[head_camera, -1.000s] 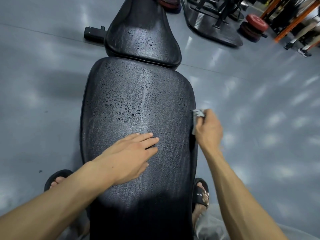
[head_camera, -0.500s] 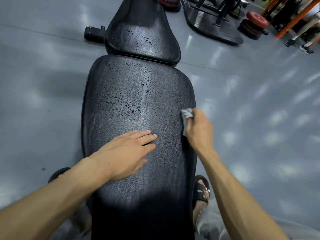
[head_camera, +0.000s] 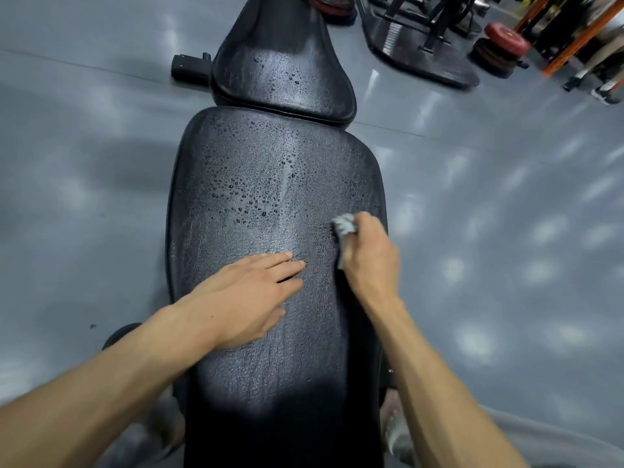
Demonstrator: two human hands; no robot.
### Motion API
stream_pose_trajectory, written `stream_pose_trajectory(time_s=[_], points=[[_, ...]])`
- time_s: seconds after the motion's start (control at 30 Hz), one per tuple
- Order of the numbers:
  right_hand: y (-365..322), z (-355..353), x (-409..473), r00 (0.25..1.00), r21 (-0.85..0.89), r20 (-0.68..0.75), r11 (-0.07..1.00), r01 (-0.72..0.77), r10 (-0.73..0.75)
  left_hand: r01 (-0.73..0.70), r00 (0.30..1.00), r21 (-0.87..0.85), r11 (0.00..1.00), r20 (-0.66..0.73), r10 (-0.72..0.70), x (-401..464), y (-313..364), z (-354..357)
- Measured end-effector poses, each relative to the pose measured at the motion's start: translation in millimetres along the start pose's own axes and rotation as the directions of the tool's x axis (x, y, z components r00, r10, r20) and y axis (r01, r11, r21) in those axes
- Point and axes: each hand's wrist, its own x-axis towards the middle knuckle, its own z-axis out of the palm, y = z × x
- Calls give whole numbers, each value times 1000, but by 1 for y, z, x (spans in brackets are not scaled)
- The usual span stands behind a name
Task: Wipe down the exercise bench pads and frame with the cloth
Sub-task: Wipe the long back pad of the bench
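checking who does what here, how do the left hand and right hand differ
The left hand lies flat and empty, fingers spread on the long back pad; the right hand is curled around a grey cloth. The left sits mid-pad, the right near the pad's right edge. Both are bare and touch the same pad.

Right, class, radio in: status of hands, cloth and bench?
Left hand flat on long pad. Right hand gripping grey cloth near pad's right edge. Droplets ahead. Nothing blocking.

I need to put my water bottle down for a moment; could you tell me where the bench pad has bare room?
Free: the near end of the back pad, between the two forearms. Crowded: mid-pad, where the left hand lies flat and the right hand presses the cloth. Beyond them, droplets wet the pad up to the seat pad.
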Motion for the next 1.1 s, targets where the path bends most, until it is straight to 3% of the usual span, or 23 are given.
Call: stream_pose_trajectory(time_s=[0.1, 0.17, 0.27, 0.33, 0.43, 0.53, 0.6, 0.67, 0.87, 1.0, 1.1], points=[[36, -13, 7, 985, -25, -47, 985, -170, 168, 16, 1000, -42, 999, 23, -15, -2, -2, 1], [23, -11, 3, 983, -5, -62, 985, -172, 171, 7, 1000, -29, 1000, 13, -6, -3, -3, -1], [-34, 8, -10, 999, 46, -24, 999, -25, 26, 43, 999, 29, 999, 30, -44, -8, -10, -10], [-73, 22, -17, 993, 35, 72, 995, 91, -93, 78, 996, 47, 996, 42, -80, -11, -16, -18], [-87, 27, -19, 969, 14, 145, 979, 202, -202, 126, 987, 81, 989, 85, -133, -14, -17, -29], [-40, 16, -11, 997, 31, 28, 997, 65, -66, 185, 966, 77, 980, 168, -196, -20, -19, -44], [-4, 5, -6, 996, 35, -33, 996, -79, 80, 221, 958, 65, 973, 171, -229, -25, -23, -52], [9, -1, -7, 990, 20, -49, 991, -132, 133, 242, 957, 50, 969, 151, -247, -27, -28, -58], [-82, 25, -34, 997, 88, 12, 994, 71, -72, 278, 955, 36, 960, 93, -280, -36, -58, -70], [-132, 41, -51, 935, 82, 157, 948, 308, -318, 359, 931, 22, 933, 62, -360, -45, -70, -82], [-105, 34, -40, 979, 74, 70, 979, 188, -193, 421, 904, 24, 907, 69, -422, -54, -78, -88]])
